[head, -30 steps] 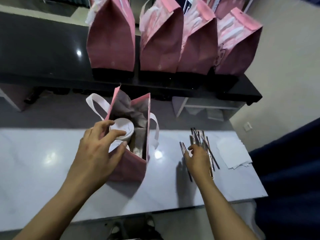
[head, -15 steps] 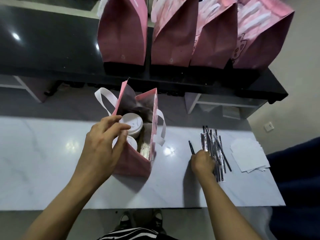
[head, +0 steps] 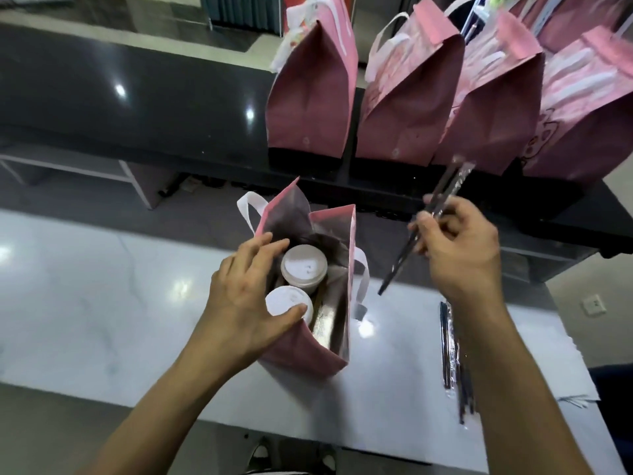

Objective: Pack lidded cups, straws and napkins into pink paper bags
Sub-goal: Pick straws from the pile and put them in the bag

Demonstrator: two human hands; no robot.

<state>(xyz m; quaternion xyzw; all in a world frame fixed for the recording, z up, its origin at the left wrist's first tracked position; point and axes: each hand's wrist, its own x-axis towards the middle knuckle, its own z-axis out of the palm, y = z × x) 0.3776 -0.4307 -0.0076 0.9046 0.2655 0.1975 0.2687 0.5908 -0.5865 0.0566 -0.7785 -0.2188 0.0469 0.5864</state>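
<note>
Pinching light, stiff wrapped straws (head: pixel 432 214) mid-length at frame centre-right, the right hand (head: pixel 459 248) looks ready to slip them into the open bag (head: pixel 337 269) that the left hand's (head: pixel 246 299) spread fingers (head: pixel 260 250) steady beside two cups (head: pixel 304 267).

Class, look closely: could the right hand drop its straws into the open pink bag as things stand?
Probably yes. The right hand holds the straws beside the open bag, whose mouth the left hand spreads; free space shows beside the cups.
</note>
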